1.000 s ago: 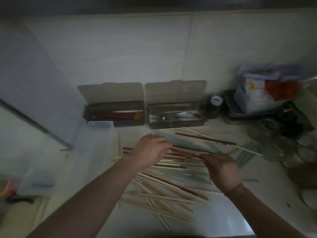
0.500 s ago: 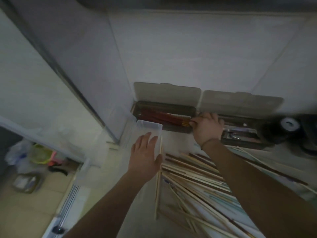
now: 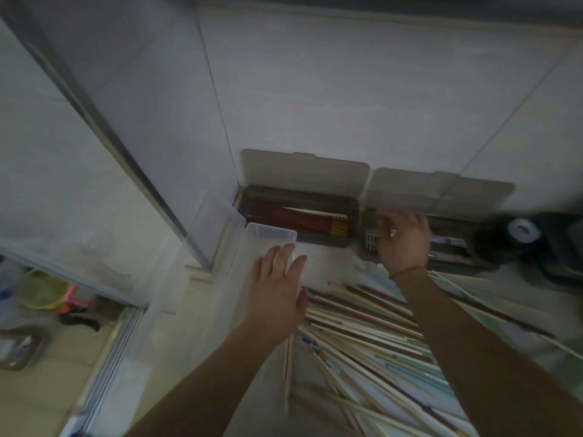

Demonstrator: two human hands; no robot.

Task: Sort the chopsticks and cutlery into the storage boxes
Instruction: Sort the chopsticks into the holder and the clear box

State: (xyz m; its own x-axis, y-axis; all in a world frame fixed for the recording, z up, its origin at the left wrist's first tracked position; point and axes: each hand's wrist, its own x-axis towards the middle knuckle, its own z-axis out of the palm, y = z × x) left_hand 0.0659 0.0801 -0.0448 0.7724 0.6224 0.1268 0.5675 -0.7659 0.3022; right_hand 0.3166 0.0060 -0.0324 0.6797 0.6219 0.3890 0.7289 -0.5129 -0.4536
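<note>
Two dark storage boxes with raised lids stand against the wall. The left box (image 3: pixel 353 216) holds red chopsticks (image 3: pixel 303 217). The right box (image 3: pixel 454 247) holds cutlery, mostly hidden. My right hand (image 3: pixel 405 242) hovers over the right box's left end, fingers bent and blurred; whether it holds anything is unclear. My left hand (image 3: pixel 277 285) lies flat with fingers straight on a clear plastic bin (image 3: pixel 252 230). A heap of loose chopsticks (image 3: pixel 362 342), pale wood, dark and light green, covers the counter between my arms.
A dark round jar with a white top (image 3: pixel 520 231) stands right of the boxes. The counter's left edge drops to a floor with a green basin (image 3: pixel 41 288) and pink item. A glass panel edge (image 3: pixel 126 159) runs diagonally at the left.
My right hand moved from the right end of the left box over to the left end of the right box. The left hand slid slightly forward on the clear bin.
</note>
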